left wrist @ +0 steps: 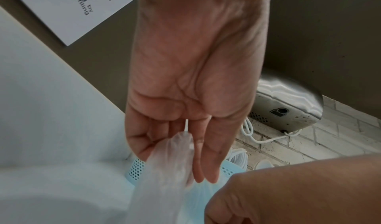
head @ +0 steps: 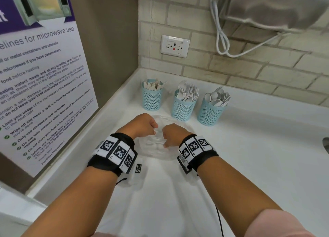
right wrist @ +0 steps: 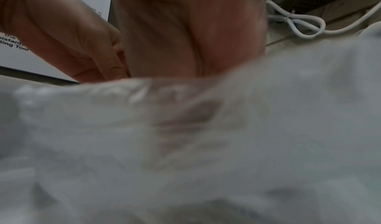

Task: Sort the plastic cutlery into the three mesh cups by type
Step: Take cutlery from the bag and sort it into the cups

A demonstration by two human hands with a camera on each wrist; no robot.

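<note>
Three blue mesh cups stand at the back of the white counter: the left cup (head: 152,98) holds flat white knives, the middle cup (head: 184,106) forks, the right cup (head: 211,112) spoons. In front of them lies a clear plastic bag (head: 158,150) with white cutlery showing through it. My left hand (head: 154,130) pinches a gathered part of the bag (left wrist: 164,170), fingers curled. My right hand (head: 165,142) grips the bag's near side; its fingers show blurred through the plastic (right wrist: 185,146).
A poster (head: 41,85) covers the left wall, close to my left arm. A wall outlet (head: 175,43) sits behind the cups. A steel wall unit (head: 276,7) hangs at upper right with a looped white cord (head: 222,39). A small marker tag (head: 138,168) lies on the counter.
</note>
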